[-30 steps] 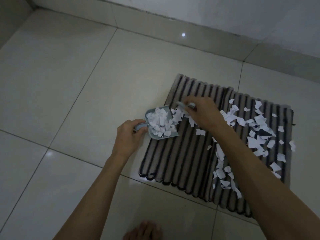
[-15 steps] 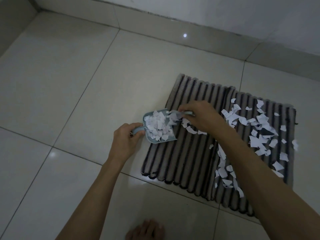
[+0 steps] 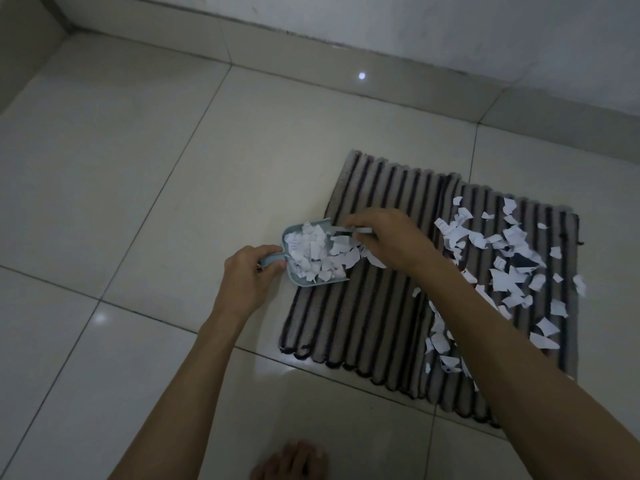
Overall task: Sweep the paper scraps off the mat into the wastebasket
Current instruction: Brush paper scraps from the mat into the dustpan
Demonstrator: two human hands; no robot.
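Observation:
A striped grey and black mat lies on the tiled floor. Several white paper scraps cover its right half. My left hand grips the handle of a small light-blue dustpan at the mat's left edge; the pan is heaped with scraps. My right hand holds a small light-blue brush at the pan's mouth, its bristles mostly hidden under my fingers and the paper. No wastebasket is in view.
Pale floor tiles spread left and in front of the mat. A wall with a tiled skirting runs along the back. My bare foot shows at the bottom edge.
My right hand has swept the brush leftward to the pan's mouth, pushing more scraps in. The dustpan and my left hand have stayed at the mat's left edge.

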